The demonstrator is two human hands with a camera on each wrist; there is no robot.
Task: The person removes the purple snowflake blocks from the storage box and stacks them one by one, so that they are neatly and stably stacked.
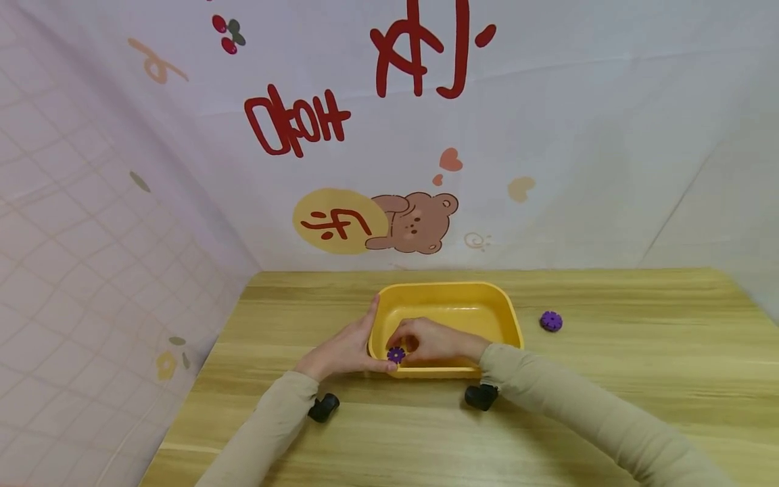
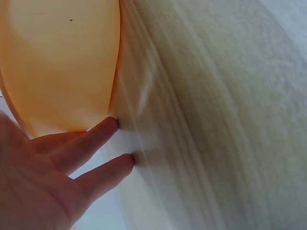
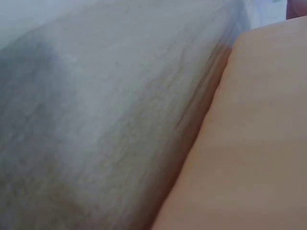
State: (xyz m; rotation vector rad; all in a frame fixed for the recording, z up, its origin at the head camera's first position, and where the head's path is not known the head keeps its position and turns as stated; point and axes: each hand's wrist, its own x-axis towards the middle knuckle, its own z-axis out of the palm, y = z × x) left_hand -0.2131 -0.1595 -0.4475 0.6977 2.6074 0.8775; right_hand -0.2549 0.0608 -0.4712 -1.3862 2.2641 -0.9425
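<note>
My left hand (image 1: 343,352) rests against the left end of a yellow plastic tub (image 1: 450,292). Its thumb lies along the near rim and its fingers are spread, fairly straight, against the outer side. In the left wrist view, fingertips of the left hand (image 2: 62,172) touch the tub's wall (image 2: 62,62) and the tabletop. Reaching inside over the near rim, my right hand (image 1: 435,339) pinches a purple notched snowflake disc (image 1: 396,355) at the tub's near left corner. The right wrist view shows mainly the tub's outer wall (image 3: 259,129); the right hand's grip is hidden there.
Another purple snowflake disc (image 1: 551,321) lies on the wooden table (image 1: 639,338), right of the tub. Black wrist devices sit under the left wrist (image 1: 324,408) and right wrist (image 1: 481,397). A printed cloth (image 1: 578,135) hangs behind the table.
</note>
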